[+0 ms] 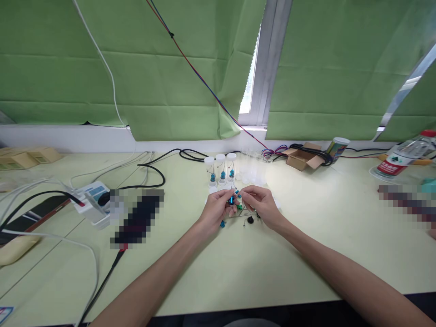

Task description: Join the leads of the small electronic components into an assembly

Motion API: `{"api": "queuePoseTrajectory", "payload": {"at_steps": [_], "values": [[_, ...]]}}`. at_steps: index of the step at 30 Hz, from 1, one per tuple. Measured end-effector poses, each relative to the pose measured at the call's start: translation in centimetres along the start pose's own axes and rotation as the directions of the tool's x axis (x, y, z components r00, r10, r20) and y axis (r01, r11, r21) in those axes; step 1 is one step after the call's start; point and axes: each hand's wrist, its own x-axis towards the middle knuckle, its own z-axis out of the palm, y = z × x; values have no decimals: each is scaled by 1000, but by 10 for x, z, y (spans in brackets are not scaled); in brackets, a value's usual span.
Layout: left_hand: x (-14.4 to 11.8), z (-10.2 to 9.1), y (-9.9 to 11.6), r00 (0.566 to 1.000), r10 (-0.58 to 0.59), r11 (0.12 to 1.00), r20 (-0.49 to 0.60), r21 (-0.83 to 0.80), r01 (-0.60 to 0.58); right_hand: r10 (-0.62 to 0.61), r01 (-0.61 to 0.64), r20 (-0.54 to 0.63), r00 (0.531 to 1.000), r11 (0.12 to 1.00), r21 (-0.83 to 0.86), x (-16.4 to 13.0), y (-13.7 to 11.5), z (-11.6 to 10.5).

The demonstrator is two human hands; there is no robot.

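Observation:
Between the thumb and fingers of my left hand (220, 205) is a small shiny blue part (231, 200). My right hand (260, 203) is closed in a pinch just to the right of it; what its fingertips hold, if anything, is too small to make out. Beneath and around both hands lie small pieces: a blue one (222, 224) by my left wrist, a green one (239, 207) between the hands, and a black round one (250, 220) with a thin wire. Behind them stand three clear tubes (220, 170) with white caps, each holding a blue piece.
Several clear empty-looking containers (254, 170) stand right of the capped tubes. Farther right are an open cardboard box (301, 159), a can (337, 150) and a large bottle (397, 161). On the left, a power strip (93, 200) and cables spread across the table (190, 281).

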Motion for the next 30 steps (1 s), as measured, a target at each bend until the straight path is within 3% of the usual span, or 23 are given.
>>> {"api": "queuePoseTrajectory", "payload": {"at_steps": [17,30], "values": [[-2,1,0,1000,13,999,-6,51,-12,35,-37,-34,999,999,-40,1,2,-2],[0,-1,-2,999,-11,998,37,57,9,104,-103,-33,994,994,42,3,6,-4]]}}
